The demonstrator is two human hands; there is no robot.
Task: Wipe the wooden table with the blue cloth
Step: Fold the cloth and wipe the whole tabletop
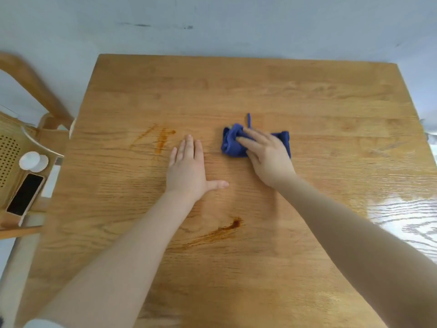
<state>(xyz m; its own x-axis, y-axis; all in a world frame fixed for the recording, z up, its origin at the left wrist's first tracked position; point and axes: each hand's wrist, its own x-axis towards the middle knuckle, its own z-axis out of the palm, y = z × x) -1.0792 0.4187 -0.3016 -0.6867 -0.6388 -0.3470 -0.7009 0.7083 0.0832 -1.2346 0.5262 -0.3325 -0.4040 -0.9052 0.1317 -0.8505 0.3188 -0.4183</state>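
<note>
The wooden table [260,91] fills the view. A bunched blue cloth [230,144] lies near its middle, with a thin strand sticking out at the far side. My right hand [267,157] lies on top of the cloth, fingers straight and pressing it onto the wood. My left hand [189,169] rests flat on the table to the left of the cloth, fingers together and thumb out. An orange-brown smear [160,139] marks the wood left of my left hand. A second brown streak [222,232] runs between my forearms.
A wooden chair [28,91] stands at the table's left edge. On its woven seat lie a white round lid [33,160] and a dark phone [24,194]. A bright glare patch [406,218] covers the table's right side. A pale wall is behind.
</note>
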